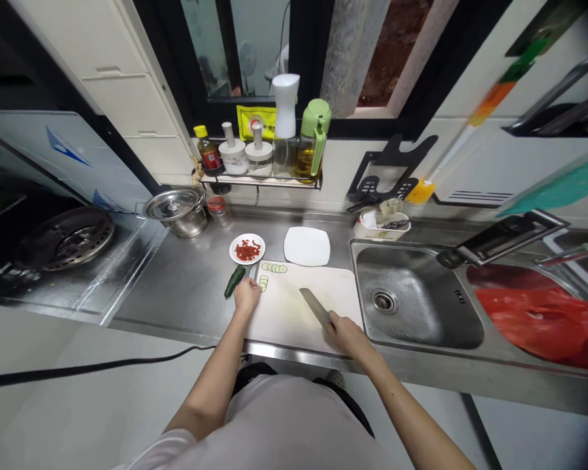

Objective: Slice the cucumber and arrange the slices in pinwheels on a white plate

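My right hand (pixel 345 334) is closed round the handle of a kitchen knife (pixel 314 305), its broad blade lying low over the white cutting board (pixel 294 326) and pointing up and left. At the board's left edge my left hand (pixel 247 295) has its fingers bent together at a few cucumber slices (pixel 263 282); the fingertips are small in view and seem to pinch the nearest slice. A row of overlapping cucumber slices (pixel 274 267) lies along the board's top left. Just left of the board, on the counter, rests a dark green cucumber piece (pixel 234 281).
Behind the board are a plate of chopped red pieces (pixel 247 250) and a white square plate (pixel 306 246). The sink (pixel 421 297) borders the board on the right. A steel pot (pixel 179 212) stands at back left, below a seasoning rack (pixel 264 179).
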`<state>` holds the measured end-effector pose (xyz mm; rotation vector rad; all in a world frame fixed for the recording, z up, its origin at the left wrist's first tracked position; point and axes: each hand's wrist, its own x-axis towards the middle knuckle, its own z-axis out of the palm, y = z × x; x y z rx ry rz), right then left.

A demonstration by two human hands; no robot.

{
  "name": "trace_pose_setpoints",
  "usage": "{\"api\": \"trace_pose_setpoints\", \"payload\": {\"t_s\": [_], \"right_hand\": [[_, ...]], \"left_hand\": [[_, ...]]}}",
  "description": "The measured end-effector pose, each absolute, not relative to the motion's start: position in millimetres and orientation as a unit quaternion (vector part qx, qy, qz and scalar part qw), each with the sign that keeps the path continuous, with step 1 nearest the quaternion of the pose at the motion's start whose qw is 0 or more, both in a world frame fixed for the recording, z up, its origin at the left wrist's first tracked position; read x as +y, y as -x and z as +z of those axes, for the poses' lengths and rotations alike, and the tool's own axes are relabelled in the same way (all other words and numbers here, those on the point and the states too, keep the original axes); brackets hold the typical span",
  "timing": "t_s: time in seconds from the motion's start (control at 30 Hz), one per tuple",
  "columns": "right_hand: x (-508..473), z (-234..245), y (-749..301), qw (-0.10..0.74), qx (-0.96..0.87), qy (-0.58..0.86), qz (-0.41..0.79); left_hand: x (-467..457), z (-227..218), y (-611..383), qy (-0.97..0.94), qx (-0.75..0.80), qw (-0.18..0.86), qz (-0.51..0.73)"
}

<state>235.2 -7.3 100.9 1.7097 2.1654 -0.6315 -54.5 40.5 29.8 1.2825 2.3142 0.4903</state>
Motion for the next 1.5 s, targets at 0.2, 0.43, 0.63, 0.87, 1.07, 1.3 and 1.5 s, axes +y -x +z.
{"api": "trace_pose_setpoints", "payload": {"t_s": [0.2, 0.43, 0.63, 0.87, 1.07, 1.3, 1.5], "right_hand": [[-6, 99, -236, 0.153, 0.758, -0.595, -0.219], [-8, 100, -239, 0.148, 0.750, -0.608, -0.214], [-9, 103, -241, 0.126, 0.740, -0.622, -0.223], [-11, 100, -246, 0.123, 0.732, -0.631, -0.226], [-15, 98, -253, 0.115, 0.733, -0.631, -0.226], [-14, 97, -254, 0.123, 0.721, -0.643, -0.230], [-13, 93, -253, 0.117, 0.731, -0.635, -0.223]], "left_hand": [[39, 34, 53, -0.476, 0.833, 0.230, 0.166], [44, 41, 45, -0.472, 0.819, 0.213, 0.248], [71, 42, 23, -0.530, 0.784, 0.206, 0.249], [100, 44, -1, -0.627, 0.749, 0.173, 0.131], [104, 45, -6, -0.658, 0.733, 0.147, 0.090], [103, 41, -7, -0.650, 0.736, 0.148, 0.119], [101, 42, -8, -0.648, 0.737, 0.145, 0.124]]}}
